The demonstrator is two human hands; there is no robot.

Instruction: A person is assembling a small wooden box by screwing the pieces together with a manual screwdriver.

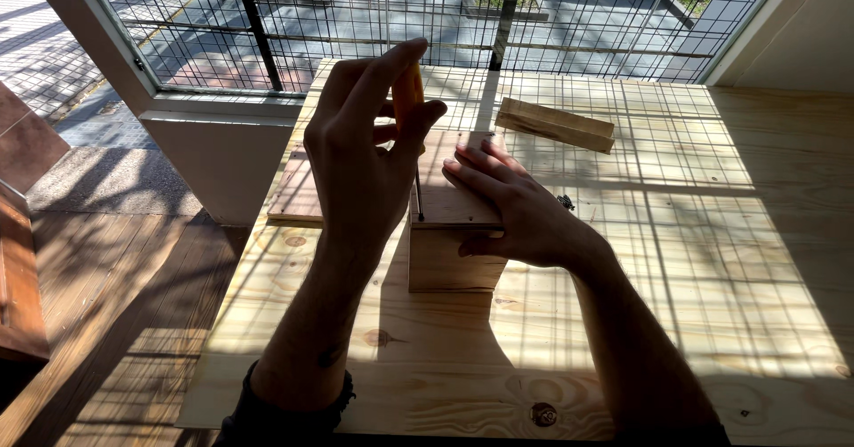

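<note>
The left hand (360,158) pinches the orange handle of a screwdriver (411,109) between thumb and fingers, its thin shaft standing nearly upright with the tip on the top edge of a small wooden box (454,242) in the middle of the pine table (712,305). The right hand (511,207) lies flat on the box top, fingers (471,169) pressed together just beside the shaft. If the tip skids off the wood it could jab those fingers, and uneven pressure could tip the box; a loose wooden block (556,124) lies behind.
</note>
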